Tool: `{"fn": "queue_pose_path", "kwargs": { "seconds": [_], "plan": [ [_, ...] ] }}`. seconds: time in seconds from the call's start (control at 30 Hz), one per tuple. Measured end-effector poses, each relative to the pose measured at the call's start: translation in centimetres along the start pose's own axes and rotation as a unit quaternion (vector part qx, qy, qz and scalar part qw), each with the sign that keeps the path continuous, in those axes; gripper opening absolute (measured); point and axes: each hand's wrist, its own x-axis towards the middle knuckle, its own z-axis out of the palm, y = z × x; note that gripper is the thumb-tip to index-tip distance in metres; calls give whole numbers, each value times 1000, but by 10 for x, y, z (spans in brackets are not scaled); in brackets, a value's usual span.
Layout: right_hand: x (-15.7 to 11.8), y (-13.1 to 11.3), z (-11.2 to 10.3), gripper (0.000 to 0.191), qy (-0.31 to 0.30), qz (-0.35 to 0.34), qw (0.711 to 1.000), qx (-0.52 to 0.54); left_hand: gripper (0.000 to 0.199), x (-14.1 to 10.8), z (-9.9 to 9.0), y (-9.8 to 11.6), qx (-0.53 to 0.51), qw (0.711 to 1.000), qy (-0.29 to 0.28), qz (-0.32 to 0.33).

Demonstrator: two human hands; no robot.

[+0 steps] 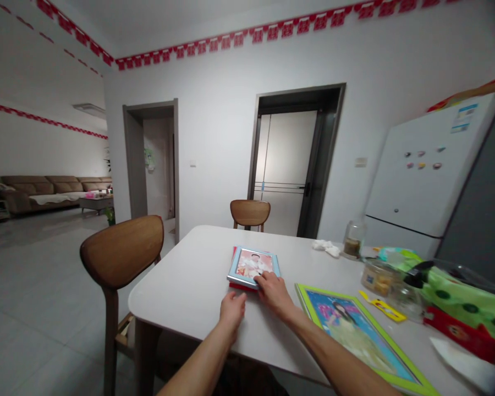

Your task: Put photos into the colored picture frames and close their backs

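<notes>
The right hand (273,291) has its fingers bent over the near right corner of a light-blue photo frame (253,263); whether they pinch it or merely rest there, I cannot tell. The left hand (232,309) is loosely half-curled, thumb and forefinger apart, just near of the frame, with nothing seen in it. The blue frame lies face up over a red item (240,286) on the white counter (181,286). To the right lies a larger green-edged picture (355,330); farther right are a yellow item (383,306) and a glass jar (353,240).
</notes>
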Motion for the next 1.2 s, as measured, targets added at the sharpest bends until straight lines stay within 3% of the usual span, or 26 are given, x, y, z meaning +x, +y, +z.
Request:
{"fn": "queue_pose_path", "kwargs": {
  "seconds": [0.13,0.23,0.33,0.4,0.47,0.57,0.6,0.67,0.73,0.8,0.9,1.03,1.1,1.2],
  "plan": [
    [-35,-19,-11,30,9,-36,998,50,27,-11,0,7,-87,994,-24,59],
    [-59,-30,-23,31,21,-13,981,190,28,-33,4,16,-132,984,-35,115],
    [-75,-38,-46,46,36,69,924,374,26,-69,8,33,-91,970,-65,216],
    [-85,-44,-65,57,58,145,850,503,27,-96,8,46,4,947,-103,304],
    [-95,-48,-82,60,73,202,754,621,30,-120,4,55,117,908,-138,378],
    [-111,-50,-95,61,66,223,632,739,38,-140,-8,53,271,797,-159,516],
    [-115,-48,-95,60,53,219,611,759,41,-141,-13,49,314,752,-169,555],
    [-120,-42,-87,55,13,214,597,773,43,-138,-20,35,389,677,-184,598],
    [-122,-35,-75,49,-13,213,619,756,42,-131,-24,16,447,631,-181,607],
    [-121,-29,-63,45,-25,209,663,719,39,-124,-24,-4,489,601,-160,612],
    [-118,-18,-45,53,-47,203,751,626,35,-118,-18,-31,513,565,-116,636],
    [-114,-2,-24,63,-40,244,887,391,28,-115,-10,-54,516,526,-85,670],
    [-114,5,-17,59,-43,231,923,305,27,-115,-7,-60,521,511,-86,678],
    [-113,9,-15,54,-44,205,952,224,27,-115,-3,-64,538,505,-100,667]
  ]
}}
